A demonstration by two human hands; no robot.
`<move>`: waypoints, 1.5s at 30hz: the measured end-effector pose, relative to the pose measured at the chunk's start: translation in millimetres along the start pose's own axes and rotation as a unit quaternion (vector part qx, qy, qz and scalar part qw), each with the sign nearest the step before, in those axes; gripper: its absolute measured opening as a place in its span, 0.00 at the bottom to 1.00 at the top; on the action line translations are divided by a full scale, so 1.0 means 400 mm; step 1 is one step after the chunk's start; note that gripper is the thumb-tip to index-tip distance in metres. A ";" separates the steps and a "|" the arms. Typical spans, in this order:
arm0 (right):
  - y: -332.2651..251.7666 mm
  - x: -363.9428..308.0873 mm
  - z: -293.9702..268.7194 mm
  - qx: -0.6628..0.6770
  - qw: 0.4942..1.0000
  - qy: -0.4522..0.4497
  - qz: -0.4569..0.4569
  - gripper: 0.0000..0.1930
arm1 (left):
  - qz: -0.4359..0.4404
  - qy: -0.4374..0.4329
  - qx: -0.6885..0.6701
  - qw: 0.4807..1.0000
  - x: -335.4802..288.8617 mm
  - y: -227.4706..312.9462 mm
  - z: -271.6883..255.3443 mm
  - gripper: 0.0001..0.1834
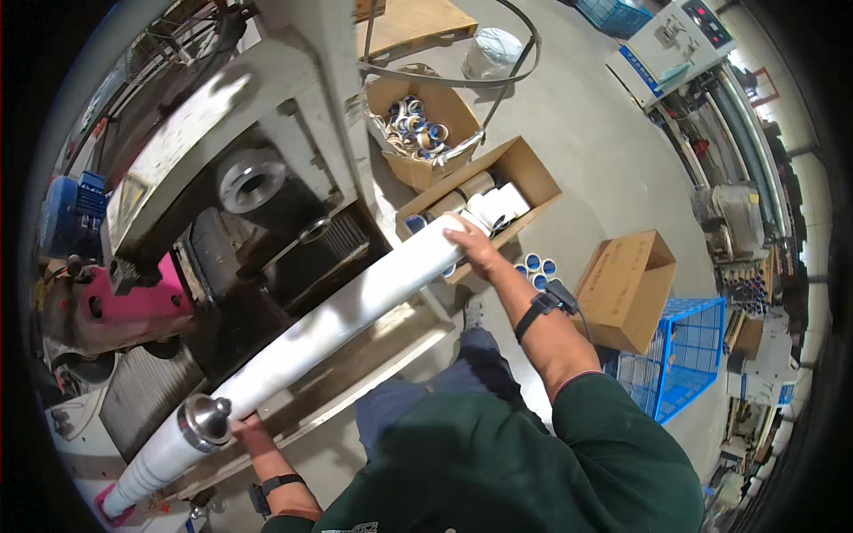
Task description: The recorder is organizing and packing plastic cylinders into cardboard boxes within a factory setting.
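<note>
Roll (pixel 333 315), long and white, slants from near left to far right along the machine (pixel 191 120), its far end gripped by the curled right hand (pixel 477 249). The left hand (pixel 252 433) is beside a metal cone (pixel 205 421), fingers mostly hidden, so I cannot tell its grip; a carton (pixel 536 174) crowds the far end, and a blue crate (pixel 692 348) stands right.

left hand (pixel 251 430): fingertips hidden | upper blue crate (pixel 613 16): cut off
</note>
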State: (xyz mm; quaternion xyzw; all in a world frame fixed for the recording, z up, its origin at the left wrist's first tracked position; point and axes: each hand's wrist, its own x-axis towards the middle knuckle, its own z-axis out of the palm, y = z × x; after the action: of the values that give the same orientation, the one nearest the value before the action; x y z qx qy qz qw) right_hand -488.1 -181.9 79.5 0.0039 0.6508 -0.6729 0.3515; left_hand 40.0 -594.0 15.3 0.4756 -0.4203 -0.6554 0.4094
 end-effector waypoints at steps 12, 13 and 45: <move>-0.345 0.191 -0.901 -0.119 0.971 0.201 -0.042 0.32 | -0.191 0.100 -0.285 0.934 -0.551 -0.248 1.150 0.32; -0.327 0.209 -0.942 -0.154 0.966 0.201 -0.043 0.31 | -0.226 0.105 -0.291 0.924 -0.588 -0.263 1.241 0.32; 0.013 -0.229 -0.870 -0.044 0.961 0.049 0.270 0.32 | -0.114 -0.441 0.252 0.854 -0.917 -0.257 1.369 0.49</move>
State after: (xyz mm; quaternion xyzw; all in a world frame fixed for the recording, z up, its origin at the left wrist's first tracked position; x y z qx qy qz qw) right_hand -574.0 167.3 64.3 0.1970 0.6712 -0.5229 0.4871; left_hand -426.2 -130.2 127.5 0.2679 -0.6504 -0.7102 -0.0302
